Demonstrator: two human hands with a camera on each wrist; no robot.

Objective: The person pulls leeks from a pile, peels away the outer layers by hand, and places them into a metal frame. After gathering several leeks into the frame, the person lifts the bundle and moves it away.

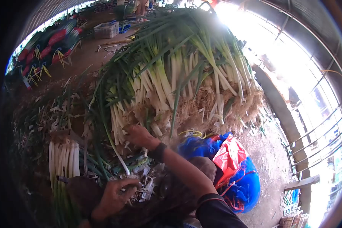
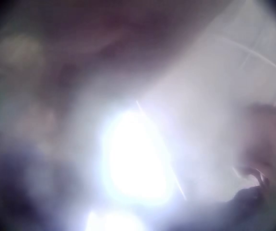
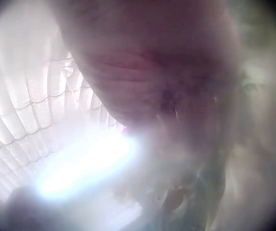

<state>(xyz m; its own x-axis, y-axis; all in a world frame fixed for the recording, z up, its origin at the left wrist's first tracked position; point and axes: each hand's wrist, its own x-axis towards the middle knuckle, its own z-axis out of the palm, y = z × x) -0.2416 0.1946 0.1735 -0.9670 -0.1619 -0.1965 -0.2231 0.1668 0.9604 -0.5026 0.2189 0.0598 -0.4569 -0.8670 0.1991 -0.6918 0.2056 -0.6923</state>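
A large heap of leeks (image 1: 174, 72) lies with white stalks and tangled roots toward me and green leaves away. In the head view, my right hand (image 1: 142, 136) reaches to the heap's lower left edge, its fingers curled at the root end of a leek (image 1: 118, 125). Lower down, my left hand (image 1: 116, 195) has bent fingers beside the white end of a single long leek (image 1: 121, 163) slanting down from the heap; I cannot tell whether it grips anything. Glare and blur fill both wrist views, where part of the right hand (image 3: 152, 77) looms large.
Trimmed leeks (image 1: 64, 159) stand bundled in a frame at left. Blue netting (image 1: 245, 190) and a red bag (image 1: 231, 155) lie at my right. Peelings (image 1: 146, 184) litter the ground. Wrapped bundles (image 1: 45, 51) and a crate (image 1: 106, 30) are farther back; a metal railing (image 1: 319, 140) runs along the right.
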